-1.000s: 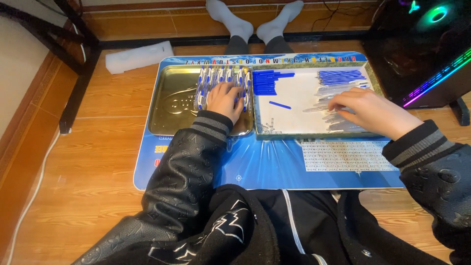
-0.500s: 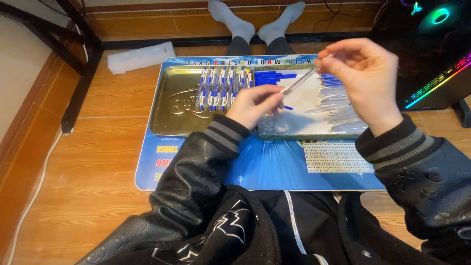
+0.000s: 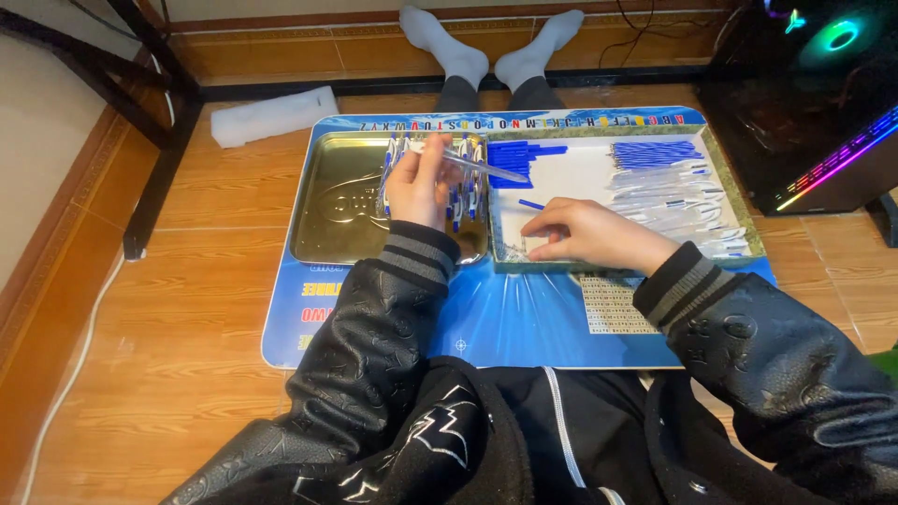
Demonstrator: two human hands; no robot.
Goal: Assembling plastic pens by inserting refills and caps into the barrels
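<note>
My left hand (image 3: pixel 418 187) is raised over the gold metal tray (image 3: pixel 341 210) and grips a clear pen barrel (image 3: pixel 486 166) that points right. A row of finished blue and white pens (image 3: pixel 468 201) lies in that tray, under and beside the hand. My right hand (image 3: pixel 585 234) is palm down in the near left corner of the white-bottomed tray (image 3: pixel 739 201), with its fingertips on a small pile of tiny parts (image 3: pixel 513 249). Whether those fingers pinch anything is hidden. A single blue refill (image 3: pixel 531 204) lies just beyond that hand.
Blue refills (image 3: pixel 519 151) and clear barrels (image 3: pixel 669 201) fill the far side of the white tray. Both trays sit on a blue printed mat (image 3: pixel 524 318) on the wood floor. A lit computer case (image 3: pixel 814 103) stands right, a white foam roll (image 3: pixel 273 114) and black desk leg (image 3: pixel 154 178) left.
My hands have come apart after meeting at the clear barrel. The left hand carried the barrel over the gold tray, and the right hand dropped into the white tray's near corner.
</note>
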